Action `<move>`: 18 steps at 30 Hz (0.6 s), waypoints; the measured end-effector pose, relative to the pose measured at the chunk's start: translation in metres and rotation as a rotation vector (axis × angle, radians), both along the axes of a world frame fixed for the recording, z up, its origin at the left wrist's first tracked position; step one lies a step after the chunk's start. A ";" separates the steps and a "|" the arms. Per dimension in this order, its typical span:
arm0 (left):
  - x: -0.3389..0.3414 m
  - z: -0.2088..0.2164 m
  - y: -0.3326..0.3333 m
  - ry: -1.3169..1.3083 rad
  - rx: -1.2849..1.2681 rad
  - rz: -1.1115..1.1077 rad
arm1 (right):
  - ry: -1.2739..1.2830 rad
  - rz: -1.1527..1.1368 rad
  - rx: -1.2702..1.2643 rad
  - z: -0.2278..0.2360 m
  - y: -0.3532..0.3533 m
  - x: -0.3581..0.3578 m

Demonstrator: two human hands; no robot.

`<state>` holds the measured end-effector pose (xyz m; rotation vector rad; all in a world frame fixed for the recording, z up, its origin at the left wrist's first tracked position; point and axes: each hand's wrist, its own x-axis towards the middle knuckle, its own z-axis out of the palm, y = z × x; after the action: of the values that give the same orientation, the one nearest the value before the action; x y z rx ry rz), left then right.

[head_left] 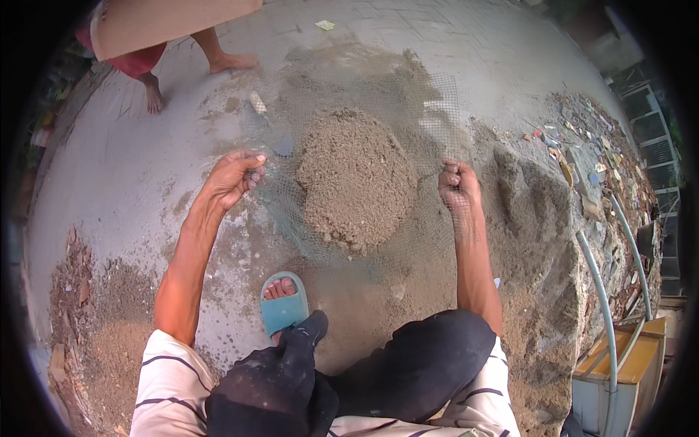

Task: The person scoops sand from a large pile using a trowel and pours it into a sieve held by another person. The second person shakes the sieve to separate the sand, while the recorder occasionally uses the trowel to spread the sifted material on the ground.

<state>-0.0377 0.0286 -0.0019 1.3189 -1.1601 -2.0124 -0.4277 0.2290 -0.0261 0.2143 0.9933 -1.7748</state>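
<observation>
A sheet of fine wire mesh (441, 105) spans the space between my hands, with a heap of damp grey-brown sand (357, 178) lying on its middle. My left hand (237, 178) pinches the mesh at its left edge, thumb over curled fingers. On the opposite edge, my right hand (459, 186) is closed in a fist round the mesh. Parts of the mesh are blurred, and its near edge is hard to make out. Beneath it the ground shows dark, sandy patches.
A barefoot person (229, 62) walks at the upper left, partly hidden by a tan board (171, 25). My foot wears a blue-green slipper (282, 312). Right of me rise a dirt mound (535, 218), scattered litter, bent grey pipes (601, 291) and a yellow-topped box (626, 349).
</observation>
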 end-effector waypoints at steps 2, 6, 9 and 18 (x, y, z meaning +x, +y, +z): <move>0.040 -0.016 -0.018 0.006 0.070 0.071 | -0.033 0.074 0.060 0.011 -0.012 0.031; -0.009 -0.004 0.021 -0.060 0.057 -0.041 | -0.076 -0.143 -0.019 -0.012 0.022 -0.026; 0.018 -0.012 0.001 0.007 0.128 0.122 | -0.109 0.024 0.079 -0.003 -0.010 0.009; -0.053 -0.009 0.076 0.013 0.084 -0.097 | -0.103 -0.105 -0.021 -0.015 0.061 -0.056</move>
<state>-0.0908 0.1049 -0.0106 1.3109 -1.1666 -2.1569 -0.4832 0.2897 -0.0415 0.3463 0.9038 -1.8489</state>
